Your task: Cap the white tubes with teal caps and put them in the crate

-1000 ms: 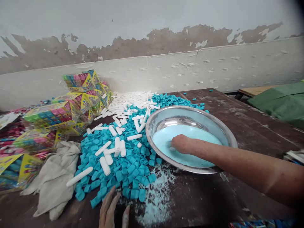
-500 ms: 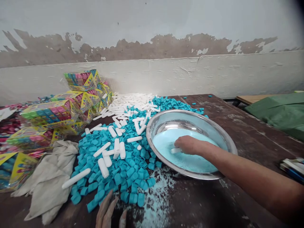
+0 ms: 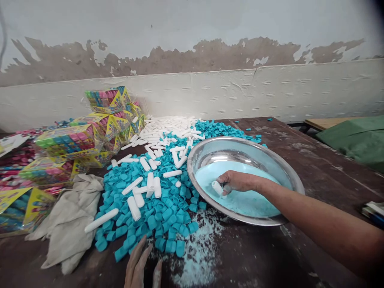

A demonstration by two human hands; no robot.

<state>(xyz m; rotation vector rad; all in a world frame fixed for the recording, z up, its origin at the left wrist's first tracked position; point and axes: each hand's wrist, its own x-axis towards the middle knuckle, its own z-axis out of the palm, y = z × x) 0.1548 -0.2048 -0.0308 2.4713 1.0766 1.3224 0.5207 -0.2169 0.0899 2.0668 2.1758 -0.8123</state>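
My right hand is inside a wide metal bowl, closed on a white plastic tube. The tube tilts just above the light blue powder in the bowl, its round end facing me. At the bottom edge, my left hand shows only its fingers, which are apart with nothing seen between them. They are close to the front of a heap of small blue caps. Several white tubes lie loose on top of that heap.
Behind the caps is a pile of white tubes. Clear-wrapped packs of coloured markers are stacked at the left, with a grey cloth before them. Spilled powder dusts the dark table. A green cover is at the right.
My right hand has lifted the white tube a little out of the powder and turned it. My left hand is nearly still. The view has shifted slightly.
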